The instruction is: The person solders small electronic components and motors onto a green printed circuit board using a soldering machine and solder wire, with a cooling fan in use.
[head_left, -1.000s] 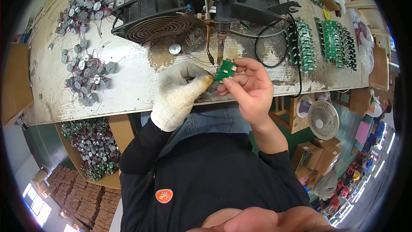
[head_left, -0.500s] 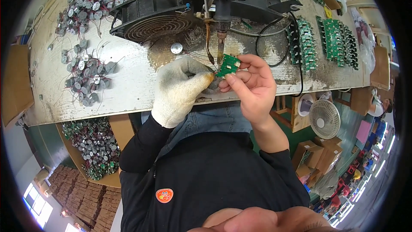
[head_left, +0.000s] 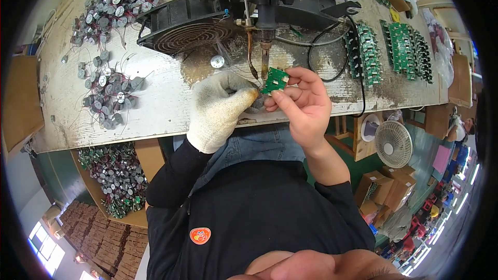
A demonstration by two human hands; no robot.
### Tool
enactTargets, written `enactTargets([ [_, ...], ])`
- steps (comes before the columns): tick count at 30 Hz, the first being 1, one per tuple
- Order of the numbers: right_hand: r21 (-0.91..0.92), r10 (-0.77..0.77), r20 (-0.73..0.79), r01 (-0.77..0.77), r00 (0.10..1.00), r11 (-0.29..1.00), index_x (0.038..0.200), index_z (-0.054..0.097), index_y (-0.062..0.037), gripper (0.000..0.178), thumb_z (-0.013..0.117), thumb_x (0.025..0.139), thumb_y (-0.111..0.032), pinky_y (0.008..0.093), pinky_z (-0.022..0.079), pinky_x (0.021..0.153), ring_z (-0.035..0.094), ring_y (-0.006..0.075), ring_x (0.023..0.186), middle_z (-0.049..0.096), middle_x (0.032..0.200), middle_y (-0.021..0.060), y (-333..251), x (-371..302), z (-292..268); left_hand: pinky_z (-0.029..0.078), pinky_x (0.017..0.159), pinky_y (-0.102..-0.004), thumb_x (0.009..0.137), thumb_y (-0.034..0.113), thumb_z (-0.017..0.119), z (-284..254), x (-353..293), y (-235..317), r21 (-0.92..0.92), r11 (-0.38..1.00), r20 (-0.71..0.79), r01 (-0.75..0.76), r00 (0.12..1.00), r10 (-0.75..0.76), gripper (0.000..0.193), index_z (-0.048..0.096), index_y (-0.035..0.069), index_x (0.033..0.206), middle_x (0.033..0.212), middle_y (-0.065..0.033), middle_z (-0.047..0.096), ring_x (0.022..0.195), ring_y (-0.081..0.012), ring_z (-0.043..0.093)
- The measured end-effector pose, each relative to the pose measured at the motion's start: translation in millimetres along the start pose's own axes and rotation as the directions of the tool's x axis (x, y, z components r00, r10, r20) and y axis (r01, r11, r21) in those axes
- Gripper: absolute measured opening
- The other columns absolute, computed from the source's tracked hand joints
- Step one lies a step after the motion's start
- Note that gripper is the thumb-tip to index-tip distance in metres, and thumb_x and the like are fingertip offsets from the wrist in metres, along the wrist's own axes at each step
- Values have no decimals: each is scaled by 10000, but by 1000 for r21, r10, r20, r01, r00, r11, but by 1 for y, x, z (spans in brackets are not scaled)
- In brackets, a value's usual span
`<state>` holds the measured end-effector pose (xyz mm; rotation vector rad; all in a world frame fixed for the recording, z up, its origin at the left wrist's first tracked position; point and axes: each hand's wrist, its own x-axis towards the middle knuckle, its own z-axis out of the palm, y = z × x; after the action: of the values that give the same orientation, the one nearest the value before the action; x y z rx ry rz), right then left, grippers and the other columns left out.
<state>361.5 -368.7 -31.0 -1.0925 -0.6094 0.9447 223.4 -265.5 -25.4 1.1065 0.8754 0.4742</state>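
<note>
My right hand (head_left: 306,106), bare, pinches a small green circuit board (head_left: 276,79) by its edge, thumb in front and fingers behind. White connectors show on the board. My left hand (head_left: 220,106), in a whitish knit glove with stained fingertips, is closed at the board's lower left corner, pinching thin wires that are mostly hidden. Just beyond the glove lies a round silver motor (head_left: 217,61), its fine wires running toward the board. An upright soldering iron (head_left: 265,54) points down at the board's upper left edge. Beside it hangs a thin curved metal tube (head_left: 251,57).
Black fans (head_left: 189,28) stand behind the iron. Heaps of small wired motors (head_left: 111,93) lie at left on the worn bench (head_left: 161,109). Rows of green boards (head_left: 371,54) sit at right, near a black cable (head_left: 361,93). Below the bench edge is a carton of wired boards (head_left: 137,212).
Both hands keep their grip on the board and wires, still close under the iron. The view has shifted slightly. A faint wisp shows near the fan now.
</note>
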Motion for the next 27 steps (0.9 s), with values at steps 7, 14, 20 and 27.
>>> enactTargets([
  [7, -4, 7, -9, -7, 1000, 1000, 1207, 433, 60, 393, 582, 849, 123, 294, 591, 687, 675, 196, 816, 548, 1032, 120, 0, -2, 0, 459, 548, -226, 822, 129, 647, 1, -1, -1, -44, 999, 5, 4, 1000, -4, 177, 642, -48, 829, 713, -42, 621, 632, -69, 560],
  [14, 13, -5, -2, 5, 1000, 1000, 1208, 432, 59, 394, 577, 849, 127, 293, 591, 686, 675, 193, 818, 550, 1036, 121, -2, 2, 0, 463, 556, -226, 816, 117, 646, 2, 1, 6, -30, 997, 9, 65, 998, -65, 168, 649, -48, 843, 724, -43, 628, 639, -72, 563],
  [20, 14, -14, -5, 15, 1000, 1000, 1207, 430, 61, 394, 576, 848, 130, 290, 590, 689, 675, 192, 822, 553, 1029, 119, -3, 1, 1, 454, 557, -228, 799, 94, 644, 3, 0, 7, -56, 998, -13, 4, 1000, -4, 143, 651, -46, 825, 722, -43, 627, 643, -71, 561],
  [27, 4, 15, -7, -15, 1000, 1000, 1203, 431, 60, 395, 584, 846, 128, 292, 591, 692, 675, 191, 819, 541, 1027, 113, 2, -2, 1, 453, 559, -235, 800, 112, 655, 1, -2, -2, -74, 997, -8, 8, 1000, -9, 159, 645, -47, 809, 711, -42, 626, 640, -77, 560],
])
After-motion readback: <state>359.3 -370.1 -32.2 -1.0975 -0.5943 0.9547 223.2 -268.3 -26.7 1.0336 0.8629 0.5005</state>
